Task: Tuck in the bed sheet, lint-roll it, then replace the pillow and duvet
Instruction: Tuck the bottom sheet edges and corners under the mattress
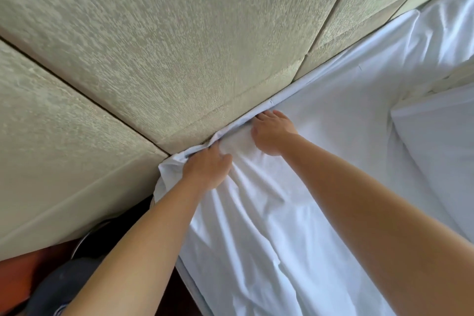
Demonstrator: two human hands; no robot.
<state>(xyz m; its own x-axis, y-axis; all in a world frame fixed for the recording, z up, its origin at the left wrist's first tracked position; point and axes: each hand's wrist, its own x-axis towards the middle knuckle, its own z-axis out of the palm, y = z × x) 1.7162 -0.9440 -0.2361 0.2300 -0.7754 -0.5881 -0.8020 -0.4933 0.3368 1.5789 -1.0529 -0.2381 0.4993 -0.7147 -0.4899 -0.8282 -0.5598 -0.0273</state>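
Head view, left hand (207, 169) gripping bunched bed sheet (256, 238) corner, right hand (273, 133) flat, fingers tucked against headboard (179, 46)

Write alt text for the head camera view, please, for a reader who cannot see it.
Two bare hands, left hand and right hand, push a white bed sheet down at the mattress corner against a padded beige headboard. The sheet is wrinkled.

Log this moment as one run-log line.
step: tuck sheet | left hand: gripping sheet corner | right hand: pushing edge down by headboard | pillow: on bed, right | lint-roll: not yet
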